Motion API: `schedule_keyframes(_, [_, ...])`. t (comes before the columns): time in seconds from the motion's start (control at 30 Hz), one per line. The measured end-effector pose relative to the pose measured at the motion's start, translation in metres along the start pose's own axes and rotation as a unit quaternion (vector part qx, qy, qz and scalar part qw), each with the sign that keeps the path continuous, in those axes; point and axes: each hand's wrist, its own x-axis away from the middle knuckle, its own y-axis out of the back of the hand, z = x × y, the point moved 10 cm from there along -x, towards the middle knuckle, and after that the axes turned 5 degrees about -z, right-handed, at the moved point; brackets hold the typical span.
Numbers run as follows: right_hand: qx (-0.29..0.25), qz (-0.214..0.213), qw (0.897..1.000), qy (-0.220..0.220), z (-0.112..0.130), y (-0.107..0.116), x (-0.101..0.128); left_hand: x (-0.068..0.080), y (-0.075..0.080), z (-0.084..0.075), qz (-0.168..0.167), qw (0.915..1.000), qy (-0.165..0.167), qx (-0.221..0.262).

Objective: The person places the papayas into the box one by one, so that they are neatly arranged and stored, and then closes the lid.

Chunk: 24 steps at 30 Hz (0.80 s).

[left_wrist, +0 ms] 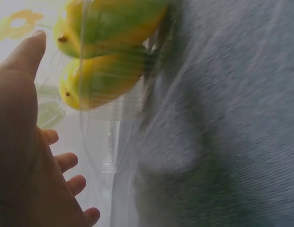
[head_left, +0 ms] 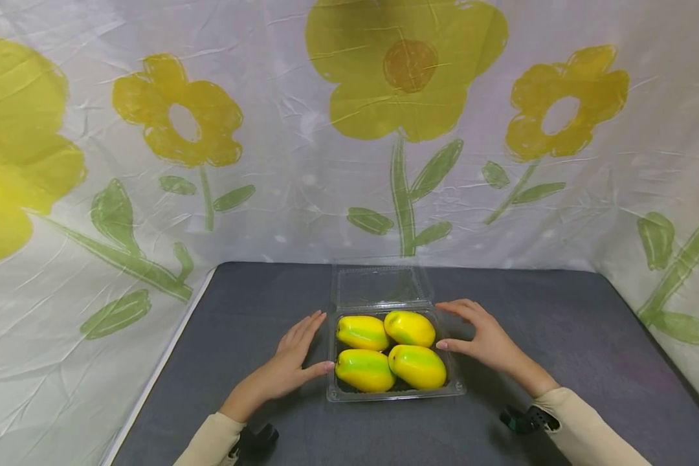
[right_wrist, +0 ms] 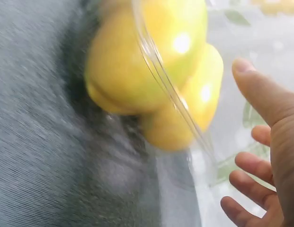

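A clear plastic clamshell box [head_left: 396, 397] stands on the dark table with its see-through lid [head_left: 378, 285] raised at the back. Several yellow-green mangoes [head_left: 416, 367] lie in it in two rows; through the box wall, the left wrist view shows two mangoes [left_wrist: 104, 78] with small brown stem ends. My left hand [head_left: 288, 362] is at the box's left side, thumb tip right at the rim and fingers spread. On the opposite side, my right hand [head_left: 483, 336] has thumb and fingers apart, fingertips close to the right rim. Neither hand grips anything.
The dark grey table [head_left: 256, 304] ends at a white fabric backdrop [head_left: 279, 129] printed with yellow flowers, which also runs along both sides. Black wrist straps [head_left: 527, 419] sit at the beige sleeves [head_left: 588, 430].
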Motion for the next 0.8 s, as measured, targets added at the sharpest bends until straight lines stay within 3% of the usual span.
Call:
schedule_keyframes(0.3, [-0.088,0.022,0.993,-0.077,-0.051,-0.011,-0.027,-0.034,0.015,0.019,-0.031,0.9990,0.012,0.031])
schedule_keyframes(0.63, [-0.151,0.089,0.968,-0.179,-0.102,-0.040,-0.050,-0.083,0.007,0.054,-0.046,0.9914,0.055,0.110])
schedule_keyframes(0.8, [-0.158,0.105,0.962,-0.197,-0.114,-0.049,-0.060,-0.103,0.004,0.063,-0.060,0.9878,0.061,0.130])
